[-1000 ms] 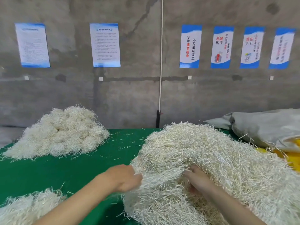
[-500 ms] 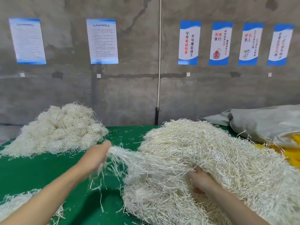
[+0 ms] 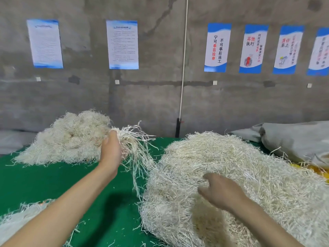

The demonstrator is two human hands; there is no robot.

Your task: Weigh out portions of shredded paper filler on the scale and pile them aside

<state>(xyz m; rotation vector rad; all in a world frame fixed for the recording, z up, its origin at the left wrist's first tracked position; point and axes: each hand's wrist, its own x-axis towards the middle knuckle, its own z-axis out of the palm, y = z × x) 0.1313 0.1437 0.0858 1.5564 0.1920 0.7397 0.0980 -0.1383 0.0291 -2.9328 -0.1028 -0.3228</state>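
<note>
The left hand [image 3: 111, 150] hovers above the green surface [image 3: 53, 180], a little toward 10 o'clock from the view's centre. Its fingers are curled tight round a tuft of shredded paper [image 3: 132, 139]. Strands fan up and out of the fist, and long ones hang toward 5 o'clock, trailing to the left edge of the large heap of shredded paper [image 3: 249, 166]. That heap fills the 4 o'clock part of the surface, from the middle to the near edge.

The right hand [image 3: 219, 192] is at the heap's near slope, about 5 o'clock, with its fingers bent and blurred. I cannot tell whether it has any strands pinched.

A second pile of filler [image 3: 71, 139] sits at 10 o'clock on the far side of the surface, near the concrete wall [image 3: 160, 104] and well apart from the large heap. The left hand overlaps its right edge in the view. A third, flatter pile [image 3: 16, 223] shows at 8 o'clock beside the left forearm.

At 3 o'clock a grey sack [image 3: 293, 141] lies beside the heap, with something yellow [image 3: 319, 171] below it. Blue-edged posters [image 3: 218, 47] hang on the wall from 10 to 2 o'clock.
</note>
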